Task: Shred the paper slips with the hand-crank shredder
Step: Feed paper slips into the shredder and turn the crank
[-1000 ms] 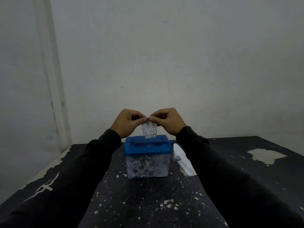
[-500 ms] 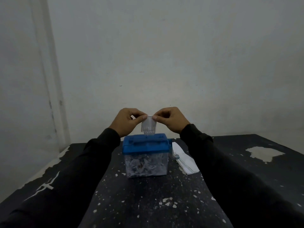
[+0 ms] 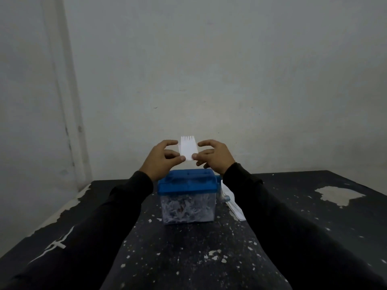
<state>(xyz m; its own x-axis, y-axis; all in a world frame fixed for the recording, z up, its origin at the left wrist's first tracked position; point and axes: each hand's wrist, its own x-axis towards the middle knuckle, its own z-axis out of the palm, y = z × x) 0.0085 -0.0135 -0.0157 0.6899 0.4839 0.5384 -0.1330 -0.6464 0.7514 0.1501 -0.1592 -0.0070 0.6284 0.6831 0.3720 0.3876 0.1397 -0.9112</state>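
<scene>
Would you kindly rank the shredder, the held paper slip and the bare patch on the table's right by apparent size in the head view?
1. Shredder, clearly largest.
2. Bare patch.
3. Held paper slip, smallest.
The patch lies flat and foreshortened, so its true size is unsure.

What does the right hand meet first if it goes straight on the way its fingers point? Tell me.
The right hand points its fingers leftward at the paper slip it already pinches; beyond that lies the left hand. So the slip first, then probably the left fingertips, though depth is unclear.
</scene>
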